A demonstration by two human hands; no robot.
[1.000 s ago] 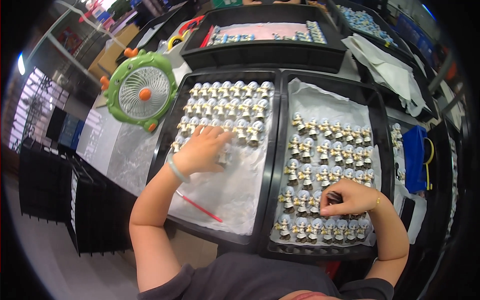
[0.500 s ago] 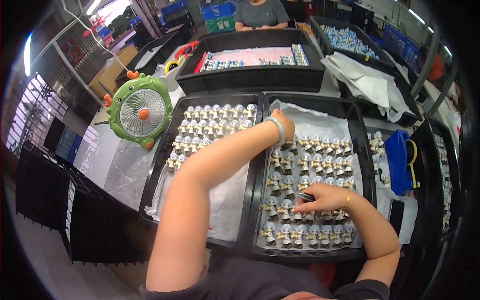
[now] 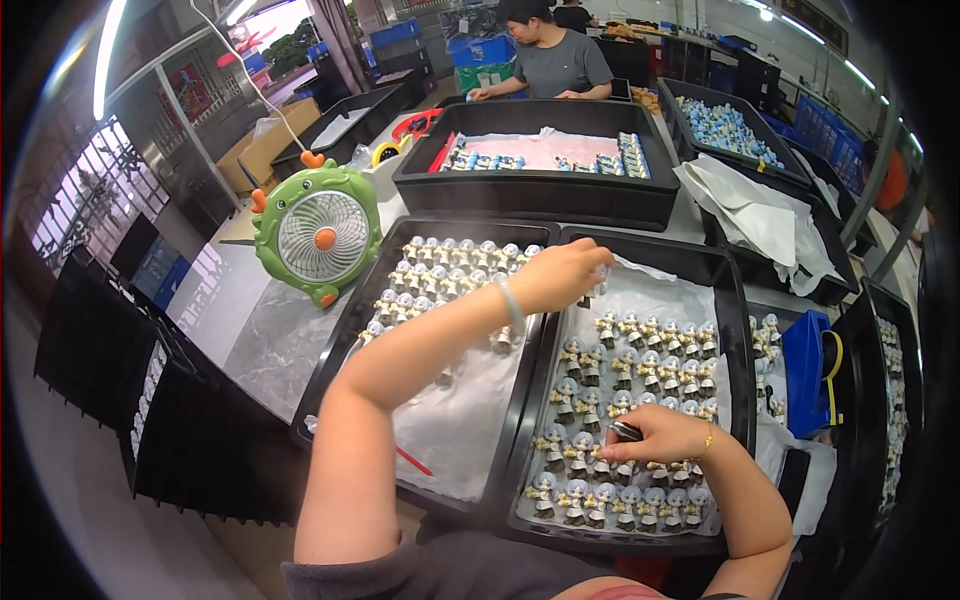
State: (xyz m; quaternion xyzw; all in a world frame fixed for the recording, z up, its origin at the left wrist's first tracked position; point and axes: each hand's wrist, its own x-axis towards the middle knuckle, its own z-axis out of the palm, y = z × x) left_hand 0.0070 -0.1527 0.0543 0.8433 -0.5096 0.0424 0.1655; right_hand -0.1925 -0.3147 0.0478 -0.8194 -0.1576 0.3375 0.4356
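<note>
My left hand [image 3: 565, 277] is closed over the far left corner of the right tray, its fingertips pinching a small silver-haired figurine [image 3: 599, 291], mostly hidden by the fingers. My right hand [image 3: 660, 436] hovers low over the near half of that tray, closed around a dark pen-like tool [image 3: 626, 431] with a silvery end. Beneath it, rows of similar figurines [image 3: 628, 503] in white clothes with yellow parts lie on white paper in the black right tray [image 3: 737, 400]. More of them fill the far part of the black left tray [image 3: 318, 385], partly behind my left forearm.
A green fan [image 3: 322, 238] stands left of the trays. Behind is a deep black bin [image 3: 530, 205] with blue-and-white pieces; a co-worker [image 3: 560, 62] sits beyond it. To the right are a blue holder [image 3: 806, 375] and crumpled white sheets [image 3: 750, 215]. A red strip [image 3: 413, 460] lies in the left tray.
My view has tilted up, showing more of the co-worker. My left hand has risen from the right tray's far left area and shifted leftward with a figurine. My right hand stays nearly in place.
</note>
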